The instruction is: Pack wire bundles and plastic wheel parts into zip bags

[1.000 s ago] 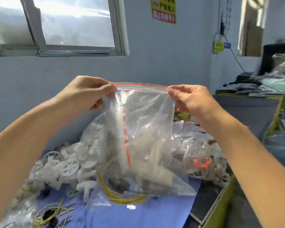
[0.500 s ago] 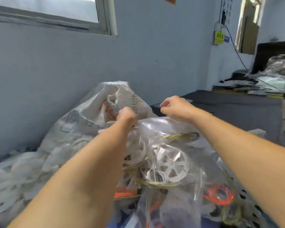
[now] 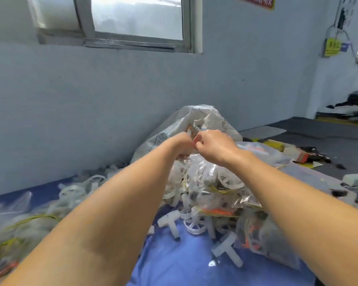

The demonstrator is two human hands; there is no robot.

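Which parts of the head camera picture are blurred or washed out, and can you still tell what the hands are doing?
Head view: the window is washed out by daylight; the left edge, with the wire bundles, is smeared; wide-angle bend shows at the edges. The loose wheel part is fairly sharp. The left hand and right hand meet at the top of a zip bag, fingers curled; the exact grip is unclear.

two hands [image 3: 196, 144], one white sack [image 3: 207, 122], one window [image 3: 136, 19]
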